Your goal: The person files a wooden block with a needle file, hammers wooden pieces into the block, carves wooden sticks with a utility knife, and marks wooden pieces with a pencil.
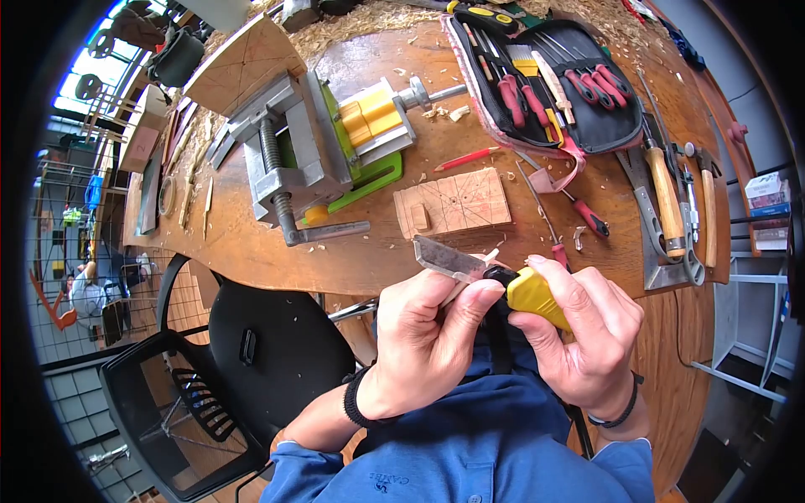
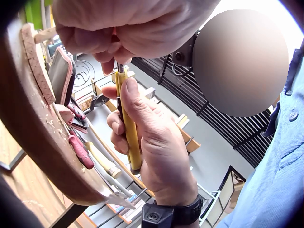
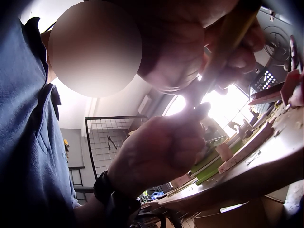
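A yellow utility knife [image 1: 541,300] is gripped in my right hand [image 1: 587,335], thumb and fingers curled round its handle. From its black front end a wide grey blade [image 1: 449,258] reaches left over the fingertips of my left hand [image 1: 428,344]. The left thumb and fingers pinch a thin pale wooden piece beside the blade, mostly hidden by the fingers. In the left wrist view the right hand [image 2: 159,137] holds the yellow handle [image 2: 130,123] upright below the left hand [image 2: 142,23]. Glare blurs the contact in the right wrist view.
On the bench [image 1: 335,268] are a metal vise [image 1: 293,159], a drilled wooden block [image 1: 457,201], a red pencil [image 1: 465,159], and an open tool case [image 1: 545,75] with red-handled tools. Wooden-handled tools [image 1: 665,201] lie right. A black chair [image 1: 268,344] stands at left.
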### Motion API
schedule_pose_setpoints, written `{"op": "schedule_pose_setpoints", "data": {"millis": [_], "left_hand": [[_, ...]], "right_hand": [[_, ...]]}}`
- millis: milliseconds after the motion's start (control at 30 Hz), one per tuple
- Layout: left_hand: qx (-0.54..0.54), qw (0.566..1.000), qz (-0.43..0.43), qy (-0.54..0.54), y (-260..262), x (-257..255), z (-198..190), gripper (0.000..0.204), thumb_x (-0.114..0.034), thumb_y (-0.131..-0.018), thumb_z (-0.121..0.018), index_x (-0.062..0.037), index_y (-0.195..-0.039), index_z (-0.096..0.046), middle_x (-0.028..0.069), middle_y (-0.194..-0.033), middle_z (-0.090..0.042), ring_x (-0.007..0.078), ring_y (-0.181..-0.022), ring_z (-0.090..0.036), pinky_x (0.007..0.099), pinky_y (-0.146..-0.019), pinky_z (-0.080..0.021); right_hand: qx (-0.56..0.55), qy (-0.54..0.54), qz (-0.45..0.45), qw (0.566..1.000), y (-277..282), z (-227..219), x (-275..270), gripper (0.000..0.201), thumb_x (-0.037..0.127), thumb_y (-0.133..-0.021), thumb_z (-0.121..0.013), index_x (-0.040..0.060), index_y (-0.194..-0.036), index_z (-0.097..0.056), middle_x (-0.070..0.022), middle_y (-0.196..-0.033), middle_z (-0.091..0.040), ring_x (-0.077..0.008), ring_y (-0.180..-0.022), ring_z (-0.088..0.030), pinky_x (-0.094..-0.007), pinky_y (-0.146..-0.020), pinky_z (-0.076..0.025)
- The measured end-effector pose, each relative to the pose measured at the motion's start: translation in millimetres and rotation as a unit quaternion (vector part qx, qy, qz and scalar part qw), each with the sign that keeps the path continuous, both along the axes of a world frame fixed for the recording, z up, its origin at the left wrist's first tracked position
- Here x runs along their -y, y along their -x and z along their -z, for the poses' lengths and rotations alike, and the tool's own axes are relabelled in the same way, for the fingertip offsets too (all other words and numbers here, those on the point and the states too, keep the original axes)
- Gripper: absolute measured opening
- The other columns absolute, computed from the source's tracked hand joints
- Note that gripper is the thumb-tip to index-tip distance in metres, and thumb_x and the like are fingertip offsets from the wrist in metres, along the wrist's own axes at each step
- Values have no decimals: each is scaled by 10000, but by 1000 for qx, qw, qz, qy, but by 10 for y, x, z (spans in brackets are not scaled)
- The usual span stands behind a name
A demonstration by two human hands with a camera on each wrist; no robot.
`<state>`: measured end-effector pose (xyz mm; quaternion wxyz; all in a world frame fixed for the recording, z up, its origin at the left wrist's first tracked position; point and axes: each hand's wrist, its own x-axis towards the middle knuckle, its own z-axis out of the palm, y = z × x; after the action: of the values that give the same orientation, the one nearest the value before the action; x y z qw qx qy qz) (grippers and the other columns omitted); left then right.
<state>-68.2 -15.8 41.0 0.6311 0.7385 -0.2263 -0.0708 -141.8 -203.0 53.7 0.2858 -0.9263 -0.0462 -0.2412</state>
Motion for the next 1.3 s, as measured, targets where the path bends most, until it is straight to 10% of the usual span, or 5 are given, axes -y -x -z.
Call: {"op": "schedule_pose_setpoints", "data": {"millis": [367, 433, 467, 633, 1300], "left_hand": [[-7, 1000, 6, -17, -55, -11, -71, 189, -98, -1031, -786, 37, -1160, -755, 63, -826, -688, 107, -689, -576, 261, -627, -466], [10, 999, 41, 31, -119, 8, -6, 260, -119, -1060, -750, 38, -1266, -724, 75, -927, -687, 99, -782, -553, 262, -671, -446], [-40, 996, 76, 27, -103, -43, -38, 399, -203, -1144, -628, 109, -1392, -656, 139, -1381, -695, 72, -1007, -613, 237, -914, -498], [-80, 988, 129, 25, -108, -76, -135, 363, -141, -1145, -598, 116, -1400, -626, 187, -1475, -678, 85, -1053, -628, 258, -942, -510], [34, 999, 7, -38, -66, 26, -112, 112, -82, -983, -826, -12, -1060, -783, 105, -763, -668, 205, -641, -617, 321, -600, -495]], "right_hand": [[43, 32, 31, 998, 0, -13, -28, 517, 376, -960, -834, -20, -1284, -759, -65, -788, -627, -247, -623, -618, -380, -553, -474], [84, -29, 55, 995, -27, 35, -27, 499, 345, -960, -844, -29, -1279, -756, -78, -806, -654, -258, -633, -641, -378, -571, -507], [69, -38, 50, 996, -25, -1, -15, 487, 323, -953, -855, -26, -1278, -756, -88, -816, -671, -265, -642, -660, -382, -587, -532], [10, -29, 12, 999, -6, -45, -3, 511, 337, -921, -874, -9, -1279, -761, -87, -801, -656, -272, -635, -658, -393, -579, -529], [9, 26, 21, 999, 12, -26, -36, 531, 358, -933, -857, -10, -1303, -755, -67, -783, -614, -250, -625, -622, -392, -566, -495]]}}
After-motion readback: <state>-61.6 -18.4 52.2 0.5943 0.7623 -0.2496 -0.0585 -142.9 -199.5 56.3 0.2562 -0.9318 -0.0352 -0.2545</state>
